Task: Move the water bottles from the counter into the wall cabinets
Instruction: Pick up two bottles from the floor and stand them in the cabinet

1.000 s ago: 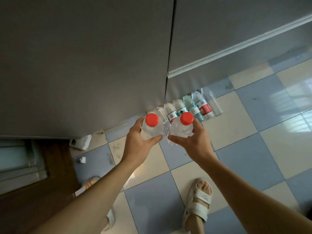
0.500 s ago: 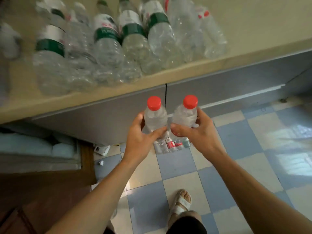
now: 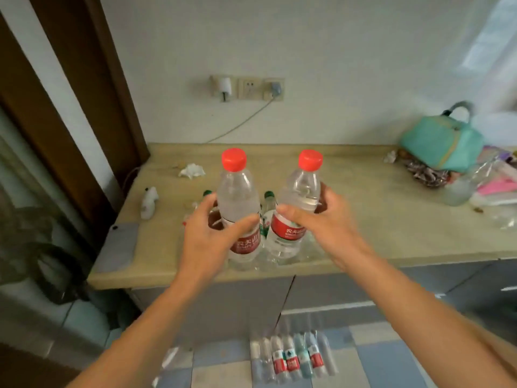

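Clearly, a bottle is clamped in the left hand, another bottle in the right hand; either could be dropped, since little beyond the fingers steadies them.

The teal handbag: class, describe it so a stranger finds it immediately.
Start at the long beige counter under the white wall. Follow it to its far right end: the teal handbag sits atop clutter there. Nothing else nearby is teal or has a looped handle.

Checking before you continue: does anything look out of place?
Yes: a row of bottles lies on the floor below the counter, not on it. Both held bottles look upright; no spill shows.
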`<state>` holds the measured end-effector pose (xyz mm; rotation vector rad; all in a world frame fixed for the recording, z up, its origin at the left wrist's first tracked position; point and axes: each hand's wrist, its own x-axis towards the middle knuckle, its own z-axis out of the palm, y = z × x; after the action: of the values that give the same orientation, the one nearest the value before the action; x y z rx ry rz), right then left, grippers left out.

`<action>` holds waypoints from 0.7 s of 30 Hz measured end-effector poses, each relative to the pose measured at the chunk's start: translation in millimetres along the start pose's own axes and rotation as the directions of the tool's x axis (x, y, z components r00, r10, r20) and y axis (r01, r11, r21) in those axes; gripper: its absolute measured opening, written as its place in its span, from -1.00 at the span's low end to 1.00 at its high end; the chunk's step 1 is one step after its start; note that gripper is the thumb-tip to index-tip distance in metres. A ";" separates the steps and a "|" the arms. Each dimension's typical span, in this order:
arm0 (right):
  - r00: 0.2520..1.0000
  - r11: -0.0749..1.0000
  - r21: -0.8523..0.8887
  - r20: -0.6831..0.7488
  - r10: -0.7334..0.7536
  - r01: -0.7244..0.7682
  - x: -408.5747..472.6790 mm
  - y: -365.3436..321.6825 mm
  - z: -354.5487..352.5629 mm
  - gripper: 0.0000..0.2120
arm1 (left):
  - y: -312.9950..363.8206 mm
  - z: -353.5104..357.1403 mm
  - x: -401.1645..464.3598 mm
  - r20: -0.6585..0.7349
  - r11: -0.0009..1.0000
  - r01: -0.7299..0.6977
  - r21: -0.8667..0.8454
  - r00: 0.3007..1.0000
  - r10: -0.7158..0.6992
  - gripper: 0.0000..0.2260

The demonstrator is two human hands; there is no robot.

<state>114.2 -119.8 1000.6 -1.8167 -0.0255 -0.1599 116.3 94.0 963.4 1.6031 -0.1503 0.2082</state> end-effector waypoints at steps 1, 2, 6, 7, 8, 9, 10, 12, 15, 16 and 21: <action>0.999 1.000 0.006 -0.021 -0.025 0.025 9.5 -20.4 6.2 -0.53 | 15.8 -9.3 15.3 -0.010 0.999 -0.036 0.009 0.999 0.036 -0.44; 0.998 0.999 0.011 -0.039 -0.052 0.052 18.0 -40.6 12.0 -0.52 | 32.1 -18.4 30.4 -0.012 0.997 -0.073 0.026 0.997 0.073 -0.41; 0.983 0.985 0.067 -0.097 -0.155 0.161 44.9 -118.3 28.4 -0.54 | 94.6 -49.9 80.0 -0.021 0.982 -0.185 0.033 0.982 0.186 -0.42; 0.979 0.979 0.088 -0.113 -0.172 0.182 50.7 -136.6 30.9 -0.54 | 111.4 -56.1 90.4 -0.023 0.976 -0.214 0.030 0.976 0.215 -0.47; 0.973 0.974 0.107 -0.134 -0.187 0.202 56.6 -153.9 32.2 -0.55 | 127.6 -61.6 100.6 -0.024 0.969 -0.247 0.031 0.969 0.248 -0.52; 0.967 0.967 0.124 -0.156 -0.202 0.222 62.6 -170.7 32.7 -0.55 | 143.8 -65.9 110.5 -0.026 0.960 -0.277 0.036 0.960 0.278 -0.55; 0.959 0.959 0.141 -0.181 -0.218 0.245 68.5 -187.3 32.4 -0.56 | 160.6 -69.7 120.6 -0.031 0.953 -0.299 0.042 0.953 0.300 -0.57; 0.939 0.940 0.177 -0.240 -0.245 0.290 83.0 -219.6 27.6 -0.58 | 195.6 -74.2 145.3 -0.046 0.942 -0.332 0.041 0.942 0.334 -0.64; 0.912 0.920 0.200 -0.312 -0.265 0.336 105.7 -264.2 14.6 -0.51 | 248.5 -72.0 187.1 -0.093 0.942 -0.335 -0.026 0.939 0.332 -0.67; 0.903 0.913 0.202 -0.330 -0.276 0.353 114.9 -278.4 8.8 -0.49 | 266.1 -70.0 200.7 -0.106 0.938 -0.343 -0.056 0.936 0.336 -0.66; 0.843 0.854 0.256 -0.435 -0.317 0.453 166.1 -334.4 -12.7 -0.28 | 328.6 -60.9 258.3 -0.133 0.905 -0.413 -0.102 0.907 0.399 -0.68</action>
<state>243.2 -59.6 1345.9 -1.3757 -0.1465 -0.7551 291.6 148.6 1343.8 1.4138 -0.4073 0.5988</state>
